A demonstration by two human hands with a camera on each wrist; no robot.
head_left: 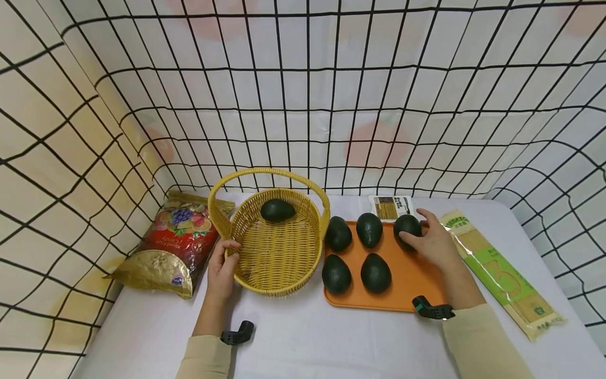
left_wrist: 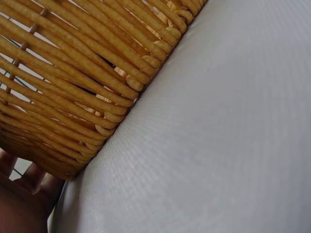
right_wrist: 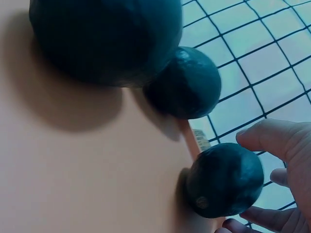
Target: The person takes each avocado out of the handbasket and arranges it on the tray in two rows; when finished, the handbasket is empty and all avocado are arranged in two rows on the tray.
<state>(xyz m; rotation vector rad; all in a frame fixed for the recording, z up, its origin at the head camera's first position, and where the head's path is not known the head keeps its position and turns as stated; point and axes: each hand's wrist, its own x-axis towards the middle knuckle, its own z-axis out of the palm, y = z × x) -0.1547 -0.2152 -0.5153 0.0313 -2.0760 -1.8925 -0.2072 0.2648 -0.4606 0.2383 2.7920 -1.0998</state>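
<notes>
The right hand [head_left: 433,239] is curling its fingers around the avocado [head_left: 407,228] at the far right corner of the orange tray [head_left: 412,284], the fruit lying just ahead of the palm. The left hand [head_left: 222,268] is gripping the near-left rim of the wicker basket [head_left: 274,258], which is sitting to the tray's left, already containing one avocado [head_left: 276,210].

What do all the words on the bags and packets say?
Candy bag: "Mixed Fruit Candy", upside down and only just readable.
Long noodle packet: green letters at its far end, too blurred to read.
Small packet behind the orange tray: print too small to read.
</notes>
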